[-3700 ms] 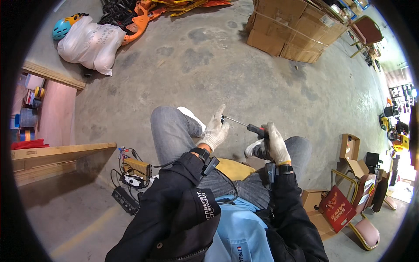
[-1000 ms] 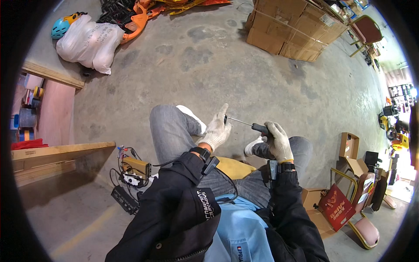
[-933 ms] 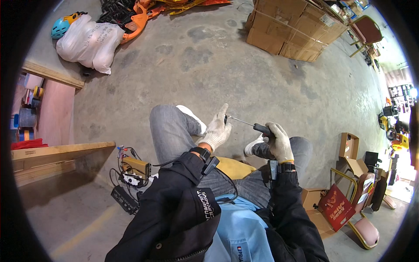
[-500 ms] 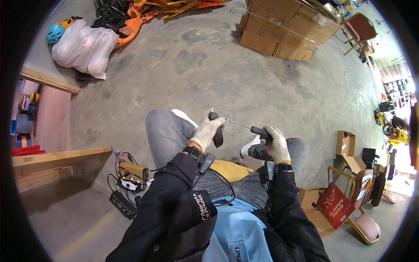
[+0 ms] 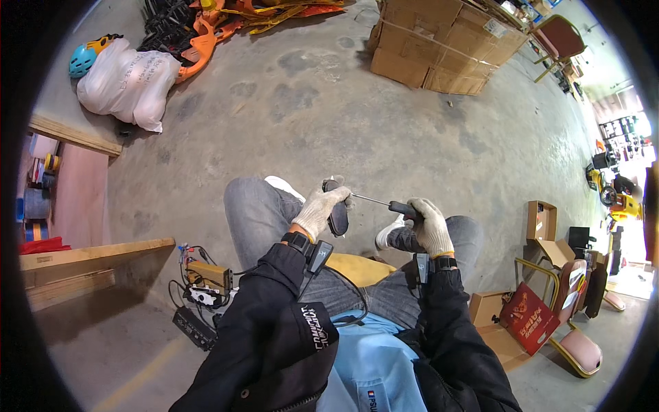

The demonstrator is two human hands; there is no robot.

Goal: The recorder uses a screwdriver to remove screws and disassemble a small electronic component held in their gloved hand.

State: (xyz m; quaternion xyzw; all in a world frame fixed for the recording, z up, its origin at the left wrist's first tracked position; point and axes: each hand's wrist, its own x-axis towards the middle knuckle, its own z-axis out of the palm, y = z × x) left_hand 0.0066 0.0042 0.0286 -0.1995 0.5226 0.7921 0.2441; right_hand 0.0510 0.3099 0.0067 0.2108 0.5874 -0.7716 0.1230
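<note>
A dark, oblong, rounded part (image 5: 338, 220) is gripped in my left hand (image 5: 317, 209), which wears a white knit glove. Its kind is not clear, and the fingers cover its middle. My right hand (image 5: 433, 232), gloved the same way, is wrapped around the black handle of a screwdriver (image 5: 400, 207). The thin metal shaft points left, and its tip ends at the fingertips of my left hand beside the dark part. Whether the tip touches the part cannot be made out. Both hands are held above my bent legs.
To my left, a gold metal box (image 5: 209, 276) with cables sits by a wooden shelf edge (image 5: 103, 254). Opened cardboard boxes (image 5: 542, 221) and a fallen chair (image 5: 580, 350) lie at right. A big carton (image 5: 439, 48) and a white sack (image 5: 127, 79) stand farther off.
The dark part has tilted in my left hand and shows more of its broad face. Both hands have shifted slightly, with the screwdriver still between them.
</note>
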